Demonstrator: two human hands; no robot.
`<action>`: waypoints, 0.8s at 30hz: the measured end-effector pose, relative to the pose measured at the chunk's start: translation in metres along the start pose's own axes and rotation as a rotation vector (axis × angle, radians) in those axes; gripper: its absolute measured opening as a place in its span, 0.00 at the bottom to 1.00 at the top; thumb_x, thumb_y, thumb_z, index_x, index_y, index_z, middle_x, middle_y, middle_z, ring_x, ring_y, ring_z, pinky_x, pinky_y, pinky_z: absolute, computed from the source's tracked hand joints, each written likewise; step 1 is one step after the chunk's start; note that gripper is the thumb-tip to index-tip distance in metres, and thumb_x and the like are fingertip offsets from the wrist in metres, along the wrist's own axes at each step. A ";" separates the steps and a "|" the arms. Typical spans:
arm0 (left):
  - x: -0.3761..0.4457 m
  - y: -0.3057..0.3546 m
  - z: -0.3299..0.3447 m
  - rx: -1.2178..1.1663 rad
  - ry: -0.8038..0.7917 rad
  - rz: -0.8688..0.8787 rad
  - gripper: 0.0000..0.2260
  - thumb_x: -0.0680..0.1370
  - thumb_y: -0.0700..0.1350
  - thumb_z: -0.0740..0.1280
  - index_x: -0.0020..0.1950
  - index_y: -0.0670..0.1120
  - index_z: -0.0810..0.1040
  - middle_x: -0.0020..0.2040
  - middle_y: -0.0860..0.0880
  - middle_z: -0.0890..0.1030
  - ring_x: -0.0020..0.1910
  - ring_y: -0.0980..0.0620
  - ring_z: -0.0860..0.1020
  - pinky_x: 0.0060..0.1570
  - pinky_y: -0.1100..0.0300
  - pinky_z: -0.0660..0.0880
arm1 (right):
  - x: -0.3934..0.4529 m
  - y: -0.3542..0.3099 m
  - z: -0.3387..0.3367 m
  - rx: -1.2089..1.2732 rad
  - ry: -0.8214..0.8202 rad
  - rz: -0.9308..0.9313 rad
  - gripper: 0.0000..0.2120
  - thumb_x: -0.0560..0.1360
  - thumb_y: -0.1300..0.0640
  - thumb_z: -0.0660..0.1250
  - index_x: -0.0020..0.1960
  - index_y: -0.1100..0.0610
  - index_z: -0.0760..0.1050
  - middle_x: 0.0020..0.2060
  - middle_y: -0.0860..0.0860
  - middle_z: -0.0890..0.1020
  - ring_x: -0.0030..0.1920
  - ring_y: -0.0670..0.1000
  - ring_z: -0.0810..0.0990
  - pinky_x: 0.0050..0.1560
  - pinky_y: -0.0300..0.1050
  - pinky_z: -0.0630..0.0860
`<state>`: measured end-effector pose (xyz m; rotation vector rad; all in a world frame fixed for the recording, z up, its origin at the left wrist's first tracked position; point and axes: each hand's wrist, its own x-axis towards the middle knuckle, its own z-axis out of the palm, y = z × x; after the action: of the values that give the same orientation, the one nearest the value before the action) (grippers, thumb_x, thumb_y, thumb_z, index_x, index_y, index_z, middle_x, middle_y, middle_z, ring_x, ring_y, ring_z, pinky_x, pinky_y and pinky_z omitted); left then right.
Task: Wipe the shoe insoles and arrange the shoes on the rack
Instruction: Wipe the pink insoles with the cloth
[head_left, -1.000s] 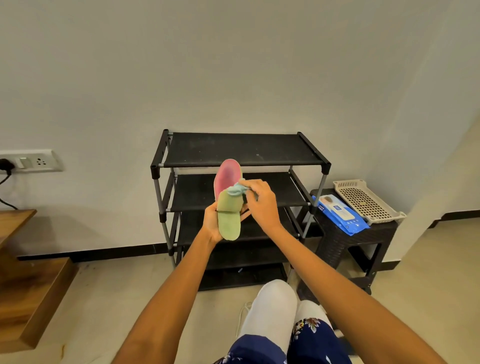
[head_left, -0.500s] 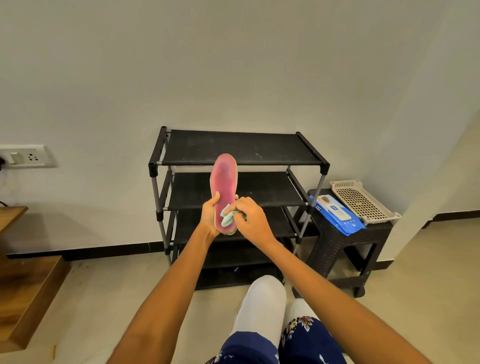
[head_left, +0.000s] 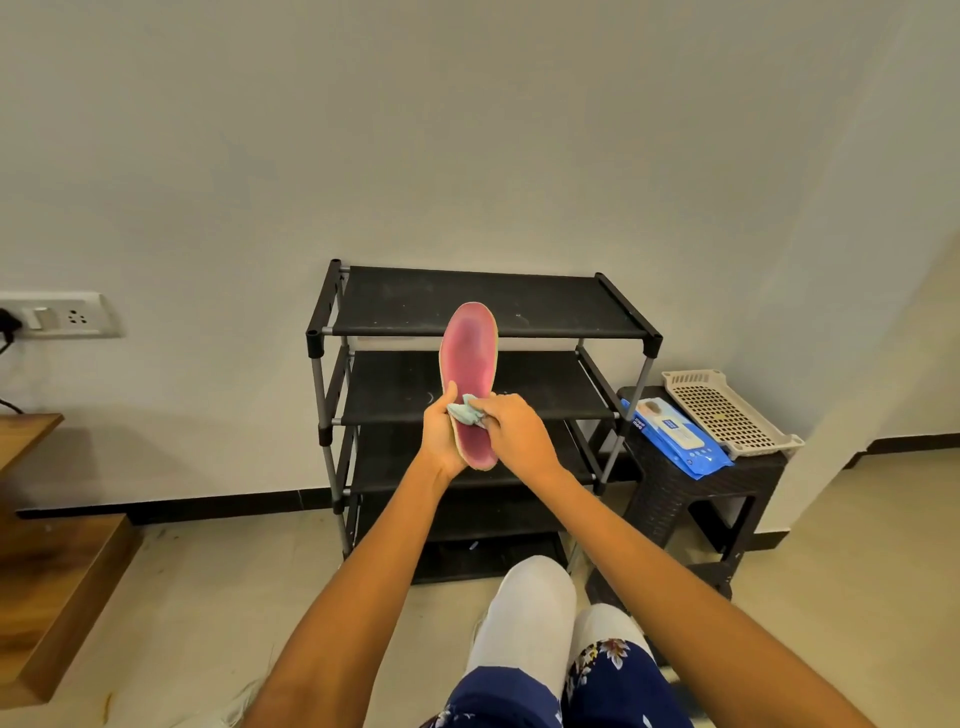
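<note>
A pink insole (head_left: 470, 364) stands upright in front of me, its heel end gripped by my left hand (head_left: 439, 439). My right hand (head_left: 511, 428) pinches a crumpled pale blue wipe (head_left: 464, 413) and presses it against the lower half of the insole's pink face. Behind both hands stands a black shoe rack (head_left: 483, 301) with several bare fabric shelves, set against the wall. No shoes show on the rack.
A dark wicker stool (head_left: 701, 483) right of the rack carries a blue wipes pack (head_left: 672, 434) and a beige perforated tray (head_left: 727, 415). Wooden steps (head_left: 47, 571) rise at the left. My knees (head_left: 535, 608) are below, above a beige tiled floor.
The insole was turned from its green underside to its pink face and straightened upright. My right hand with the wipe slid down to the lower half of it.
</note>
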<state>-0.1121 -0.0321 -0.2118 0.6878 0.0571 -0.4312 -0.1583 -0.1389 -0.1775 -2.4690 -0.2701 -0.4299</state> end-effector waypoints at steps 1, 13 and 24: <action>0.003 -0.001 -0.001 -0.016 -0.005 -0.003 0.18 0.80 0.55 0.57 0.54 0.43 0.76 0.42 0.43 0.83 0.40 0.47 0.82 0.40 0.55 0.81 | 0.000 0.000 0.002 -0.096 -0.004 -0.004 0.16 0.80 0.53 0.59 0.65 0.56 0.74 0.54 0.55 0.79 0.52 0.51 0.78 0.51 0.40 0.74; 0.017 -0.019 0.014 0.052 -0.122 -0.109 0.22 0.79 0.56 0.57 0.58 0.38 0.74 0.52 0.39 0.82 0.51 0.41 0.82 0.51 0.48 0.78 | -0.056 0.016 0.002 0.079 0.236 -0.113 0.08 0.73 0.62 0.64 0.47 0.60 0.81 0.42 0.53 0.80 0.44 0.43 0.74 0.44 0.29 0.72; 0.021 -0.042 0.043 0.109 -0.170 -0.245 0.25 0.79 0.58 0.53 0.64 0.41 0.74 0.60 0.41 0.78 0.55 0.44 0.80 0.60 0.50 0.72 | -0.037 0.042 -0.006 -0.086 0.290 0.149 0.14 0.78 0.58 0.62 0.63 0.57 0.76 0.56 0.54 0.79 0.56 0.49 0.75 0.57 0.41 0.75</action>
<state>-0.1137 -0.0957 -0.2081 0.7518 -0.0440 -0.7306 -0.1823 -0.1794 -0.2088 -2.4480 0.0524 -0.7386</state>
